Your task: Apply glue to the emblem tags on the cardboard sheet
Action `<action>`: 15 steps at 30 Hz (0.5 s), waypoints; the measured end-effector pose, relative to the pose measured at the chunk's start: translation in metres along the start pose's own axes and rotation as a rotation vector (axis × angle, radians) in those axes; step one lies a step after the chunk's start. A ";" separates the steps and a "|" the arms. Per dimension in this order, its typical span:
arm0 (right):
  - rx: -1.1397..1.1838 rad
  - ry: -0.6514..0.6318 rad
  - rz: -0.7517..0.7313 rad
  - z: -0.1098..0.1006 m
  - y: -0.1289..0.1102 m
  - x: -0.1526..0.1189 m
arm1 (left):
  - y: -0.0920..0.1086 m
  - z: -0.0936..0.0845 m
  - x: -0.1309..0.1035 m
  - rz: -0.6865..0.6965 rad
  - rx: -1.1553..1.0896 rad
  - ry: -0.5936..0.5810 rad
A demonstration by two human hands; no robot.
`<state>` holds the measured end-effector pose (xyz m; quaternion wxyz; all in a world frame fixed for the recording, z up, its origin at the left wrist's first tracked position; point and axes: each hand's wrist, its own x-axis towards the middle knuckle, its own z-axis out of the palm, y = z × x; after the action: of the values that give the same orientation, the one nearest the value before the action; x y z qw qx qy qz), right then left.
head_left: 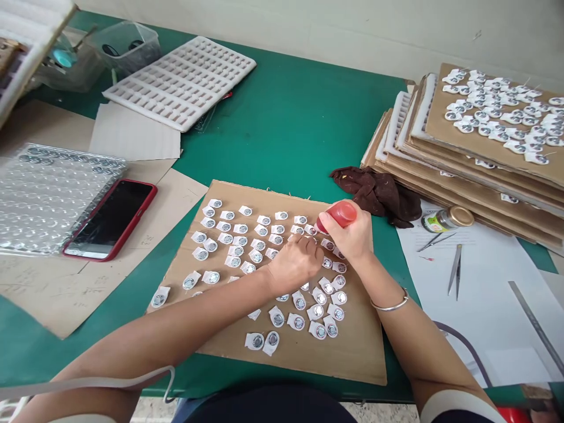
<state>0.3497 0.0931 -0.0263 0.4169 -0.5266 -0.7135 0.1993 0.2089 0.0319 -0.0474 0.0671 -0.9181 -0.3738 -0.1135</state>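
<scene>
The right hand has its grip wrapped around a red bottle, tipped over the far right part of a cardboard sheet on the green table. The bottle's nozzle is hard to make out. The left hand curls just beside it, fingertips tucked from view — whether its grip holds anything is impossible to say. Its forearm hides some of the white tabs with metallic discs; the cardboard stack runs off the right edge.
</scene>
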 end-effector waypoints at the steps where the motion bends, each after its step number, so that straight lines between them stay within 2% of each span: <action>1: -0.013 -0.004 -0.010 0.000 0.000 0.000 | 0.000 0.000 0.000 -0.001 0.003 -0.004; 15: -0.112 -0.013 -0.092 0.001 -0.001 0.000 | 0.003 0.000 0.001 -0.014 -0.012 0.012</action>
<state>0.3481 0.0929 -0.0260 0.3910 -0.5143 -0.7497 0.1430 0.2115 0.0306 -0.0476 0.0631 -0.9152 -0.3789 -0.1216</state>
